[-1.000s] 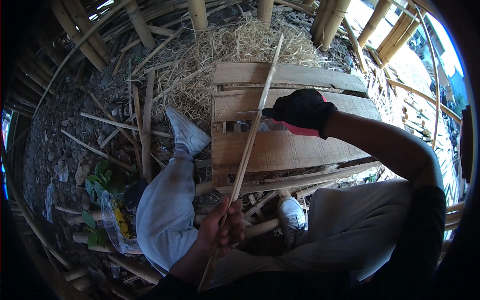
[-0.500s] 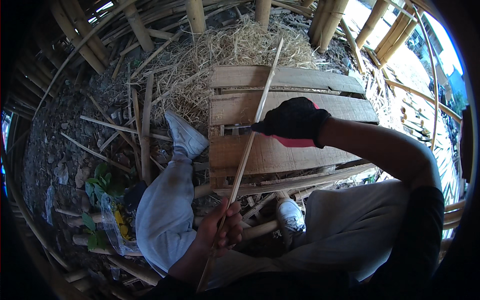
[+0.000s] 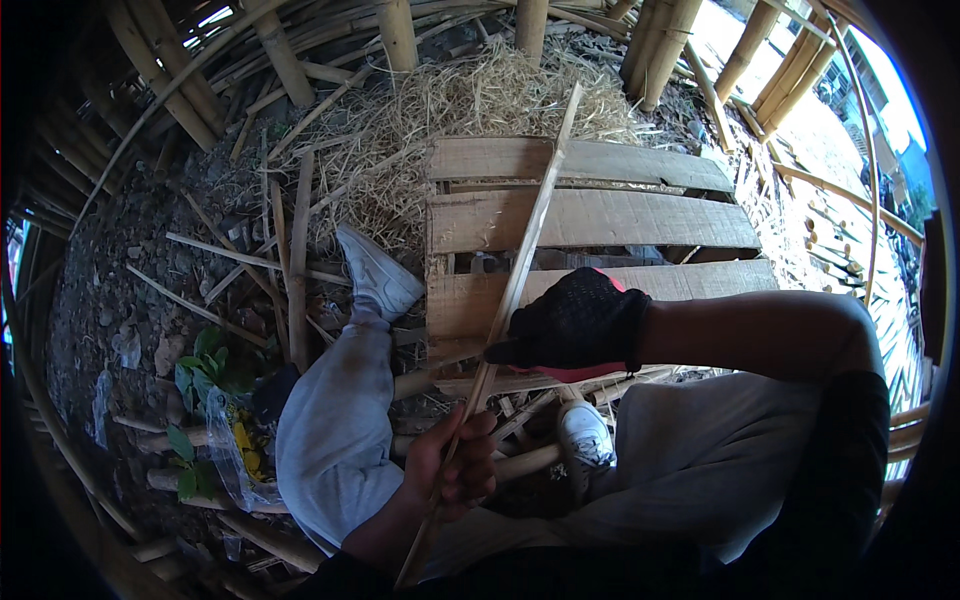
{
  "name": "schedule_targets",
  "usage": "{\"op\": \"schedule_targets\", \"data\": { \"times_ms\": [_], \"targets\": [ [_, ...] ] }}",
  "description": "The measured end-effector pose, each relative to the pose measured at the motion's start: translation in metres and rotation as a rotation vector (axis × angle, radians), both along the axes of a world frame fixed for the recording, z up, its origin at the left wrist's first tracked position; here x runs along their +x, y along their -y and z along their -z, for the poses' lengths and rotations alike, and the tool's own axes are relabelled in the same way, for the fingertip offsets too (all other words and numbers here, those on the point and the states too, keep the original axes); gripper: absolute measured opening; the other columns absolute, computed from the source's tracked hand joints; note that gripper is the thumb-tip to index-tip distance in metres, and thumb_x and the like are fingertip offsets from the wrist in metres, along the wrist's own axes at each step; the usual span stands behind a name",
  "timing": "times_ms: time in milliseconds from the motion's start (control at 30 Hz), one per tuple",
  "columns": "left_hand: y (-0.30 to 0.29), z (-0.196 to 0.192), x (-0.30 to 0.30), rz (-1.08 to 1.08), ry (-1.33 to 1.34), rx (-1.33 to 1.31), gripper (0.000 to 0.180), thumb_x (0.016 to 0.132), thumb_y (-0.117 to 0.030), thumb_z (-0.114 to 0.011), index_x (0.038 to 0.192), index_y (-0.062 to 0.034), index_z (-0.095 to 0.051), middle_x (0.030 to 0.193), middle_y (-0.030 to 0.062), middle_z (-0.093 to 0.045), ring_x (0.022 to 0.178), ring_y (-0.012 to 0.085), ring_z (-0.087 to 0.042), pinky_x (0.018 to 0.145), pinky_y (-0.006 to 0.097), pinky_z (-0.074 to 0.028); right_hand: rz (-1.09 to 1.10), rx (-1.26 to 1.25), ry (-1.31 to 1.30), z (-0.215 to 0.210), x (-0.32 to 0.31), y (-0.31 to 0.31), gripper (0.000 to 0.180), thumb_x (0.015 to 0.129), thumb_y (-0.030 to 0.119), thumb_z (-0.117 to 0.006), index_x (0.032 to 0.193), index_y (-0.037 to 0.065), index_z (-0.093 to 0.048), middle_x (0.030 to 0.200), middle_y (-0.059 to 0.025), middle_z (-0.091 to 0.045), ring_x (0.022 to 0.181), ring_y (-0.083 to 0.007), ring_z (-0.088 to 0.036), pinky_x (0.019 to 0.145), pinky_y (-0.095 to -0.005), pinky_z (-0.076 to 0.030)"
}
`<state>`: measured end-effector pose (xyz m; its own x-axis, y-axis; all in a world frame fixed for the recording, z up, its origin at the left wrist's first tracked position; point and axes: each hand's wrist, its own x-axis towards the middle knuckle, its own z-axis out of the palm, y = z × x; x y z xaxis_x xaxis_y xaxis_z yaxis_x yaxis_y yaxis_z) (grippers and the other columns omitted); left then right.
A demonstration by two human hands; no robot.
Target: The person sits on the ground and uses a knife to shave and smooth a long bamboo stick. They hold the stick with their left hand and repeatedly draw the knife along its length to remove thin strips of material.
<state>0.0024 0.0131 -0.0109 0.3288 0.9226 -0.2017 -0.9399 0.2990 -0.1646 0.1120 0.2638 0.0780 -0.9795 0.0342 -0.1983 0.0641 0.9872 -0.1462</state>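
Bamboo strip, long, thin and pale, slants across the weathered wooden slat pallet, its far end over the dry straw pile; right hand in black glove clamps mid-length, bare left hand grips the lower end

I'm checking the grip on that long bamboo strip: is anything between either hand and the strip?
Nothing visible. The bare left hand is closed directly around the bamboo strip near its lower end. The right hand, in a black glove, meets the strip higher up, over the wooden pallet; only the glove itself lies between.
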Motion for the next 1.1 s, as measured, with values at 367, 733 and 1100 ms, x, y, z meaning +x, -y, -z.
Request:
{"op": "schedule_targets", "data": {
  "times_ms": [367, 733, 1100],
  "targets": [
    [0.0, -0.002, 0.002, -0.018, 0.021, 0.002, 0.038, 0.11, -0.048, -0.038, 0.088, -0.0175, -0.045, 0.05, -0.0051, -0.039, 0.034, 0.0092, -0.036, 0.036, 0.024, -0.028, 0.008, 0.069, 0.243, -0.034, -0.007, -0.001, 0.047, 0.107, 0.053, -0.035, 0.11, 0.027, -0.073, 0.091, -0.0072, -0.073, 0.087, -0.0288, -0.073, 0.074, -0.0438, -0.057],
    [-0.002, -0.004, 0.003, 0.02, 0.07, -0.014, 0.039, 0.11, -0.049, -0.038, 0.088, -0.0173, -0.045, 0.051, -0.0047, -0.038, 0.036, 0.0101, -0.037, 0.039, 0.025, -0.029, -0.096, 0.007, 0.096, 0.0, -0.002, -0.037, 0.044, 0.106, 0.054, -0.038, 0.111, 0.03, -0.075, 0.102, -0.0059, -0.075, 0.096, -0.0293, -0.072, 0.085, -0.0434, -0.057],
    [-0.003, 0.002, -0.003, -0.013, 0.074, 0.064, 0.039, 0.109, -0.05, -0.038, 0.089, -0.0178, -0.044, 0.052, -0.0047, -0.038, 0.036, 0.0097, -0.036, 0.039, 0.024, -0.031, 0.009, 0.091, 0.204, -0.027, -0.009, -0.006, 0.045, 0.106, 0.053, -0.038, 0.109, 0.027, -0.074, 0.097, -0.0056, -0.075, 0.088, -0.028, -0.073, 0.072, -0.0441, -0.059]
  ]
}}
